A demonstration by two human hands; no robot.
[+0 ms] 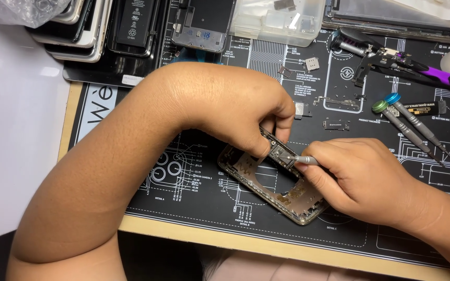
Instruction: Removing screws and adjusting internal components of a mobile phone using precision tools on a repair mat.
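Screwdriver (pixel 300 159) gripped in right hand (pixel 363 179), tip on circuit board (pixel 282 153); board pinched by left hand (pixel 230 106) over phone frame (pixel 266 190). Steady downward pressure needed.

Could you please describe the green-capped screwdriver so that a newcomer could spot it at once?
Start at the black repair mat and look right of the right hand. Two grey screwdrivers lie side by side there. The green-capped screwdriver is the left one; the other screwdriver has a blue cap.

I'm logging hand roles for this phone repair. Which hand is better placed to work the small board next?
Right, probably. The right hand holds the grey tool, its tip on the circuit board. The left hand pinches that board over the phone frame.
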